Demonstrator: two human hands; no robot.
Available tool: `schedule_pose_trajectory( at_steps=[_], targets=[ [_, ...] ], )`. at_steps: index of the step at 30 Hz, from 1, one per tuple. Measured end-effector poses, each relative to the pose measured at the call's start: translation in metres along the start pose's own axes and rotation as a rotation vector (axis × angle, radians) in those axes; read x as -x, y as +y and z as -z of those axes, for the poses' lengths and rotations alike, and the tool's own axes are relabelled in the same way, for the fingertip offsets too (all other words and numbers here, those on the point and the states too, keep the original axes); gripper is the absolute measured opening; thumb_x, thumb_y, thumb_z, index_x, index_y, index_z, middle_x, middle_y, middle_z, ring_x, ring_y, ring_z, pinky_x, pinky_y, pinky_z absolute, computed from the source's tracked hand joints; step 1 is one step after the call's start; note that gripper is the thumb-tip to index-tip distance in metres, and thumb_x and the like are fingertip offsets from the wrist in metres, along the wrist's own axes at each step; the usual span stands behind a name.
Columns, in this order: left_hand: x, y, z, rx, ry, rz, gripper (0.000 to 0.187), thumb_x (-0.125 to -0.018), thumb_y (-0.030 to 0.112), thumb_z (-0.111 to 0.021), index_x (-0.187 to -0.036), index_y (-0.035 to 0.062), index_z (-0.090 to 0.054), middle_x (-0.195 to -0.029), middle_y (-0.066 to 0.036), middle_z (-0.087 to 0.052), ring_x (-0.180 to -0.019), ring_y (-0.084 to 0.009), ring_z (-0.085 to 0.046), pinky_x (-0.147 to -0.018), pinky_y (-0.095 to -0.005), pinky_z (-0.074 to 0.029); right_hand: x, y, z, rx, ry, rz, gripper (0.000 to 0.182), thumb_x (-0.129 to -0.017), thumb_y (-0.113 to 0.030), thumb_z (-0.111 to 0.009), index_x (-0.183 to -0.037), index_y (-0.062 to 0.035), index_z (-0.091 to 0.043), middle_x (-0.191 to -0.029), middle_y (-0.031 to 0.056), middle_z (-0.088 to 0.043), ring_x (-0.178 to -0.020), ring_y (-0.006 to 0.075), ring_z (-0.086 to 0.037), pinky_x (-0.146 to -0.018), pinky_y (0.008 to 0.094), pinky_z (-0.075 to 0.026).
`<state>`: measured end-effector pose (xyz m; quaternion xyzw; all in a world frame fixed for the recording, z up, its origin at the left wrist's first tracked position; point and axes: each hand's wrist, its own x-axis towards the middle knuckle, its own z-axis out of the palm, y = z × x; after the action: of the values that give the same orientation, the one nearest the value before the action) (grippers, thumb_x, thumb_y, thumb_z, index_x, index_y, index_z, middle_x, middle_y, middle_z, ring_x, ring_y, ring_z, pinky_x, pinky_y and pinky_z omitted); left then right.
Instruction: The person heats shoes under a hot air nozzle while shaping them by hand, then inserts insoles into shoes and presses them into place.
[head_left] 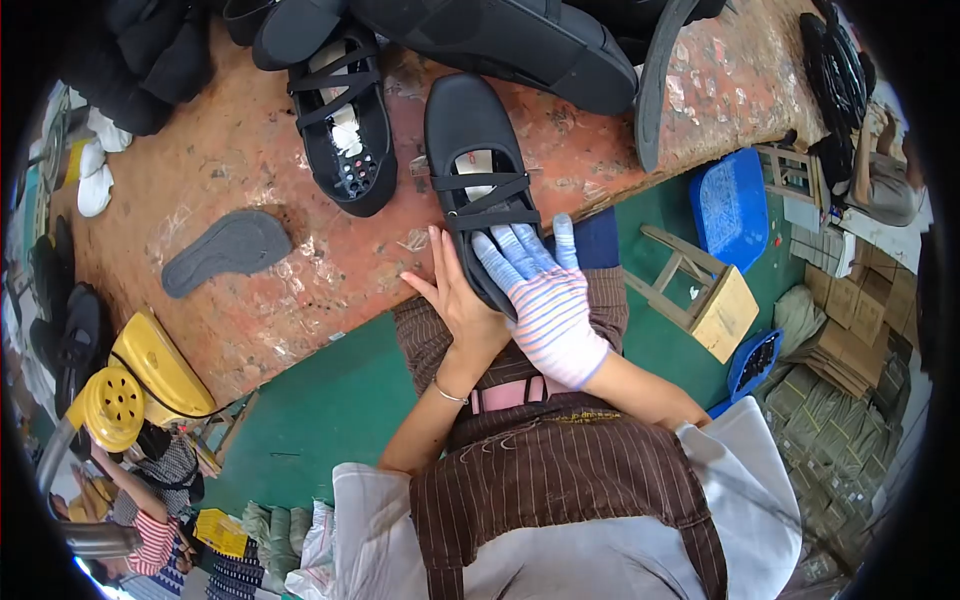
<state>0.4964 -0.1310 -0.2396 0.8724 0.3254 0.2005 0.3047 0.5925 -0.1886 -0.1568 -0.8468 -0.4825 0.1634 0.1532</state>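
Observation:
A black strapped shoe (pixel 475 140) lies toe-away at the near edge of the bench, its heel toward me. My left hand (pixel 465 305) is bare and supports the left side of the heel, with some digits stretched along the shoe and one spread outward. My right hand (pixel 545 310) wears a striped glove. Its fingers are extended and spread over the heel opening, just behind the crossed straps; whether the fingertips reach inside is hard to see. Left of this shoe stands another strapped shoe (pixel 345 130) with a perforated insole showing. Farther left lies a dark grey sole (pixel 228 250).
More black shoes (pixel 520 50) crowd the far side of the worn red bench (pixel 270 330). A long sole (pixel 655 90) leans beside them. A yellow machine part (pixel 155 365) stands left. A wooden stool (pixel 700 290) and blue chair (pixel 730 210) are right. Other people (pixel 890 185) sit nearby.

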Motion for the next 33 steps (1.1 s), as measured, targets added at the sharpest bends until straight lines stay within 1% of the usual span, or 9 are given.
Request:
schedule_pose_trajectory(
  at_steps=[4, 9, 12, 14, 22, 23, 26, 28, 33],
  targets=[
    [-0.005, 0.005, 0.002, 0.081, 0.005, 0.057, 0.093, -0.085, 0.045, -0.064, -0.143, -0.0158, -0.023, -0.147, -0.036, -0.031, -0.142, -0.0409, -0.03, -0.11, -0.0635, 0.013, -0.018, 0.008, -0.014, 0.066, 0.09, 0.042, 0.049, -0.082, -0.017, -0.057, -0.13, -0.0109, -0.057, -0.134, 0.0112, -0.054, -0.131, 0.0276, -0.047, -0.113, 0.057, -0.02],
    [-0.006, 0.002, 0.006, 0.167, 0.032, 0.032, 0.115, -0.068, 0.061, -0.074, -0.145, -0.0094, -0.027, -0.149, -0.032, -0.032, -0.142, -0.0409, -0.029, -0.11, -0.064, 0.01, -0.069, 0.019, -0.013, 0.069, -0.089, 0.051, 0.042, -0.081, -0.013, -0.059, -0.123, -0.0095, -0.061, -0.09, 0.0133, -0.068, -0.087, 0.0265, -0.067, -0.116, 0.0561, -0.016],
    [-0.006, 0.005, 0.002, 0.132, 0.055, 0.041, 0.113, -0.068, 0.058, -0.075, -0.144, -0.0106, -0.028, -0.149, -0.032, -0.032, -0.143, -0.0399, -0.029, -0.11, -0.064, 0.01, -0.06, 0.007, 0.008, 0.09, -0.111, 0.046, 0.049, -0.083, -0.013, -0.058, -0.131, -0.008, -0.055, -0.1, 0.0143, -0.068, -0.095, 0.0284, -0.066, -0.117, 0.0579, -0.014],
    [-0.009, 0.005, 0.005, 0.083, 0.054, 0.02, 0.113, -0.067, 0.056, -0.076, -0.144, -0.0112, -0.028, -0.149, -0.032, -0.033, -0.143, -0.0391, -0.028, -0.111, -0.0634, 0.01, -0.04, 0.001, 0.011, 0.118, -0.122, 0.002, 0.067, -0.086, -0.013, -0.054, -0.149, -0.0095, -0.032, -0.146, 0.0197, -0.043, -0.135, 0.0268, -0.044, -0.116, 0.0613, -0.008],
    [-0.01, 0.004, 0.003, 0.092, 0.057, -0.007, 0.115, -0.063, 0.055, -0.078, -0.143, -0.0117, -0.029, -0.148, -0.031, -0.035, -0.143, -0.0386, -0.03, -0.112, -0.0614, 0.009, -0.072, 0.012, -0.007, 0.147, 0.019, 0.045, 0.065, -0.08, -0.009, -0.054, -0.144, -0.0066, -0.041, -0.105, 0.0196, -0.068, -0.084, 0.0294, -0.069, -0.117, 0.0567, -0.015],
    [-0.01, 0.004, 0.006, 0.129, 0.014, 0.032, 0.116, -0.062, 0.054, -0.079, -0.143, -0.0116, -0.029, -0.147, -0.031, -0.036, -0.143, -0.0387, -0.03, -0.112, -0.0616, 0.009, -0.079, 0.006, -0.001, 0.295, -0.272, -0.031, 0.06, -0.081, -0.007, -0.053, -0.14, -0.0068, -0.047, -0.09, 0.0168, -0.07, -0.072, 0.0282, -0.069, -0.117, 0.057, -0.016],
    [-0.009, 0.004, 0.006, 0.111, 0.016, 0.014, 0.115, -0.064, 0.057, -0.077, -0.143, -0.0117, -0.03, -0.147, -0.031, -0.036, -0.143, -0.0387, -0.03, -0.112, -0.0614, 0.009, -0.083, -0.005, 0.037, 0.108, -0.53, -0.137, 0.054, -0.092, -0.012, -0.041, -0.145, -0.0076, -0.038, -0.128, 0.019, -0.061, -0.106, 0.029, -0.066, -0.118, 0.0563, -0.011],
    [-0.009, 0.004, 0.005, 0.079, 0.042, -0.006, 0.113, -0.065, 0.057, -0.076, -0.142, -0.0118, -0.031, -0.146, -0.031, -0.037, -0.143, -0.0385, -0.03, -0.112, -0.0607, 0.009, -0.045, 0.003, -0.011, 0.308, 0.067, -0.007, 0.056, -0.093, -0.015, -0.041, -0.148, -0.0076, -0.034, -0.146, 0.0205, -0.044, -0.122, 0.0297, -0.057, -0.116, 0.0615, -0.007],
    [-0.008, 0.001, 0.0, 0.083, 0.035, -0.001, 0.111, -0.066, 0.057, -0.075, -0.141, -0.0119, -0.032, -0.148, -0.031, -0.036, -0.143, -0.0374, -0.03, -0.114, -0.0571, 0.009, -0.061, 0.007, -0.007, 0.135, -0.054, -0.005, 0.056, -0.092, -0.016, -0.04, -0.147, -0.0058, -0.036, -0.142, 0.0201, -0.049, -0.118, 0.0293, -0.06, -0.118, 0.0598, -0.007]
  ],
)
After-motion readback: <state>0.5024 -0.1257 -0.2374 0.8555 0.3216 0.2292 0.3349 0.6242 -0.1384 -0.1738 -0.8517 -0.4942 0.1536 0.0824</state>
